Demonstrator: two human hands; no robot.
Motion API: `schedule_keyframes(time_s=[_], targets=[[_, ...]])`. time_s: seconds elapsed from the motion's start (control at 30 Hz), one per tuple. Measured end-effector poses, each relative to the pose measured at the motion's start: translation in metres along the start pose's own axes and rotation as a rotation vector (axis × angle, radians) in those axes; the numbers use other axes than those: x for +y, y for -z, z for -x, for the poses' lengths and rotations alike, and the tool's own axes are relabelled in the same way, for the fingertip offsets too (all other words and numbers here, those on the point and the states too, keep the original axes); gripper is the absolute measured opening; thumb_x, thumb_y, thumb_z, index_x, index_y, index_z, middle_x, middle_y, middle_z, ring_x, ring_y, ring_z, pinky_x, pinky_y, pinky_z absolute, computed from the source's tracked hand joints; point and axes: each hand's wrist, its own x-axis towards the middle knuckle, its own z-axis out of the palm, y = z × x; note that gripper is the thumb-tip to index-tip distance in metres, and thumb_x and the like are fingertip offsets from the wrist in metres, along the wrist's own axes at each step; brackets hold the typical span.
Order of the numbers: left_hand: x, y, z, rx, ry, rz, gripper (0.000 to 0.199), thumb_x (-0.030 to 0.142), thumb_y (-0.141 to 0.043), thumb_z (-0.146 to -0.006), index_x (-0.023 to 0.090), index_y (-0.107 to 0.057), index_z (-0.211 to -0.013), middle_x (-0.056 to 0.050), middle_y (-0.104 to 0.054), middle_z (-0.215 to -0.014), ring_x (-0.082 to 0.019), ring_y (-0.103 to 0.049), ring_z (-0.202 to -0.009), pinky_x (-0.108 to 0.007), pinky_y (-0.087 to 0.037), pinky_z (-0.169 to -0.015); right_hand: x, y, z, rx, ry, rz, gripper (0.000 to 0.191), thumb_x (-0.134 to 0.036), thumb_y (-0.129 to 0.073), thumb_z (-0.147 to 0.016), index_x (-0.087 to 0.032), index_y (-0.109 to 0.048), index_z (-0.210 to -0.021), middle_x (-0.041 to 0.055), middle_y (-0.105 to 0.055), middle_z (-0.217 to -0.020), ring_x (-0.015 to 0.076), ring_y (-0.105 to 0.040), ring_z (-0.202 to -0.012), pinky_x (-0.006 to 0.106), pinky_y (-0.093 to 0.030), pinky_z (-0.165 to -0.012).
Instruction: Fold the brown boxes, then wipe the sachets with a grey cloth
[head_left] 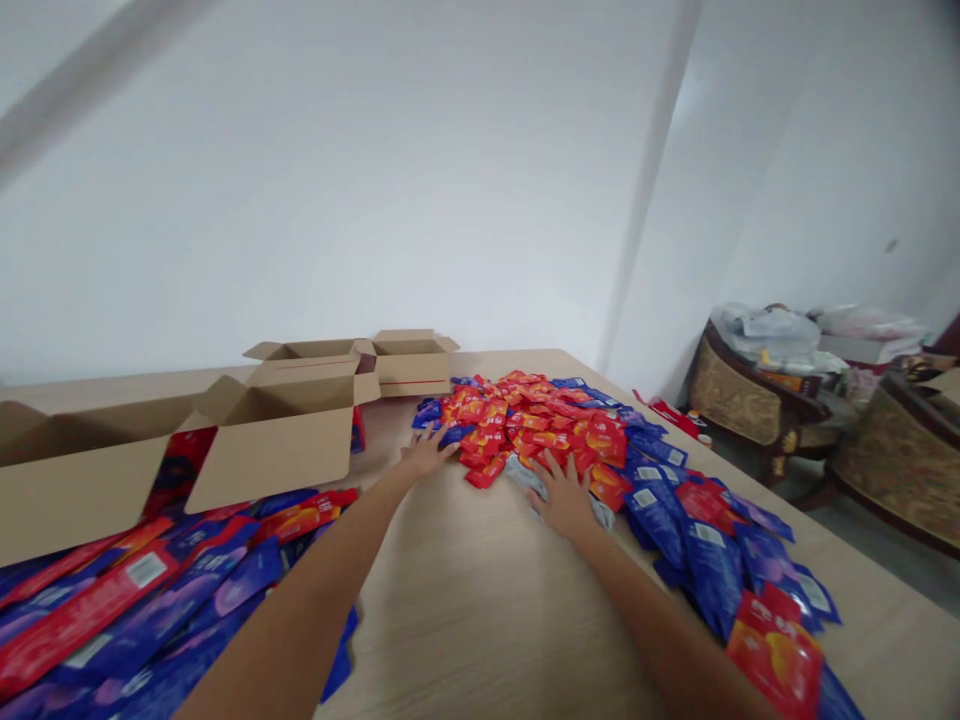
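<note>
- The left hand (424, 456) is spread wide, palm down, its fingertips at a blue packet (454, 435) on the left side of the red heap.
- The right hand (564, 502) is also spread, over a crumpled grey piece (519, 472), perhaps cloth; whether its fingers press on it, I cannot tell.
- The heap of red packets (540, 425) lies just beyond both hands, toward the tabletop's far right corner.
- Blue packets (656, 510) line the tabletop's right edge, with a red packet (776, 655) on top near the near right corner.
- More red and blue packets (142, 620) cover the near left part of the tabletop (450, 620).
- Behind those, open cartons (274, 455) stand from the left toward the far edge.
- Past the right edge, patterned chairs (739, 395) stand, one loaded with plastic bags (769, 332).
</note>
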Motion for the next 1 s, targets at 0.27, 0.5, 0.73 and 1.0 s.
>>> schedule_keyframes(time_s=[0.27,0.5,0.73,1.0], targets=[[0.068,-0.051,0.025,0.053,-0.241,0.036,0.068,0.072,-0.035,-0.082,0.041,-0.025,-0.142,-0.003,-0.027,-0.149,-0.036,-0.023,-0.133,-0.056,-0.022,-0.103,-0.004,0.007,0.011,-0.079,0.136,-0.006,0.052,-0.047,-0.04,-0.086,-0.033,-0.041,-0.136,-0.0015,-0.03,-0.149,0.0345,-0.013,-0.136,0.058,-0.013,-0.104],[0.098,-0.062,0.134,0.282,-0.294,0.031,0.054,0.043,-0.042,-0.09,0.029,-0.032,-0.142,-0.01,-0.037,-0.141,-0.033,-0.032,-0.124,-0.051,-0.029,-0.1,-0.026,0.022,0.1,0.03,0.027,-0.057,0.051,-0.024,-0.038,-0.086,-0.016,-0.04,-0.137,0.0098,-0.032,-0.147,0.0274,-0.022,-0.134,0.046,-0.019,-0.106],[0.085,-0.044,0.233,0.231,-0.369,0.043,0.046,0.018,-0.047,-0.084,0.014,-0.044,-0.13,-0.012,-0.051,-0.117,-0.025,-0.044,-0.109,-0.04,-0.037,-0.098,-0.001,0.043,0.152,0.125,-0.082,-0.463,0.044,-0.019,-0.034,-0.084,-0.017,-0.05,-0.125,0.0106,-0.056,-0.119,0.024,-0.047,-0.111,0.037,-0.034,-0.097],[0.083,-0.045,0.29,0.17,-0.517,-0.034,0.029,0.011,-0.043,-0.085,0.014,-0.058,-0.11,-0.011,-0.053,-0.106,-0.025,-0.049,-0.102,-0.038,-0.045,-0.091,-0.067,0.061,0.193,0.17,0.127,-0.491,0.031,-0.026,-0.034,-0.09,-0.019,-0.054,-0.113,0.0106,-0.056,-0.11,0.023,-0.047,-0.106,0.035,-0.036,-0.093]])
